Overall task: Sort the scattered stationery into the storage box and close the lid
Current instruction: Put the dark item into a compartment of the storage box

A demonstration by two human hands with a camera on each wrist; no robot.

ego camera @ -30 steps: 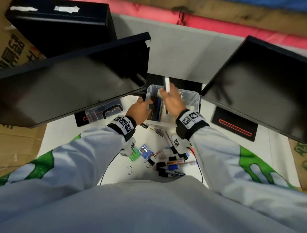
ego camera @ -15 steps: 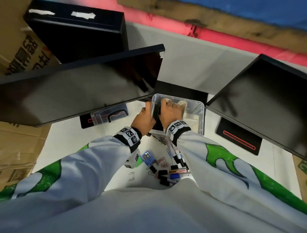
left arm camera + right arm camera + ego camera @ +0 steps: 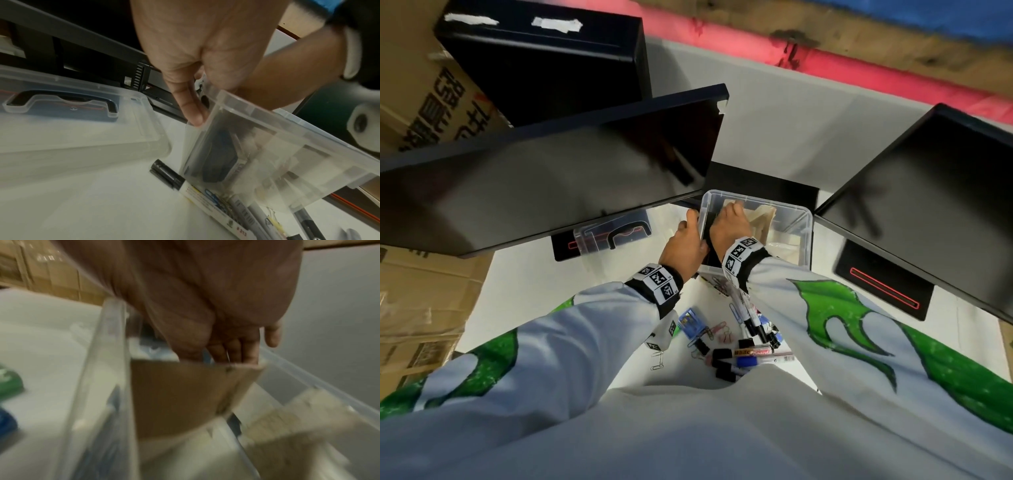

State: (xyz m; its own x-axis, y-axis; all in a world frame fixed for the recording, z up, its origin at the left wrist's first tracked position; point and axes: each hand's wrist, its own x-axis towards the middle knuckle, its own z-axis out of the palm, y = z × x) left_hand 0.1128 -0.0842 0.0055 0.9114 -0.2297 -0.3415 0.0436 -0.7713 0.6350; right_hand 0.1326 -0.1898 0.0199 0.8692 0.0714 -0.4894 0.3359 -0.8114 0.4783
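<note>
The clear storage box (image 3: 805, 236) stands open between two monitors, with cardboard dividers (image 3: 761, 220) inside. My left hand (image 3: 685, 245) grips its left wall, thumb outside (image 3: 194, 112) and palm over the rim (image 3: 287, 128). My right hand (image 3: 729, 228) reaches down into the left compartment. In the right wrist view its fingers (image 3: 234, 352) point straight down and their tips are hidden behind a divider (image 3: 180, 395). Dark items show through the box wall (image 3: 216, 159). Markers (image 3: 751, 353), paper clips (image 3: 722, 330) and a blue clip box (image 3: 690, 320) lie scattered in front of the box.
The clear lid (image 3: 616, 233) with a black handle lies left of the box, partly under the left monitor (image 3: 544, 178). The right monitor (image 3: 928, 205) overhangs the box's right side. Cardboard cartons (image 3: 421, 102) stand beyond the table's left edge.
My right hand, which held a white marker above the box, has gone down into the left compartment and the marker is out of sight. My left hand has stayed on the box wall.
</note>
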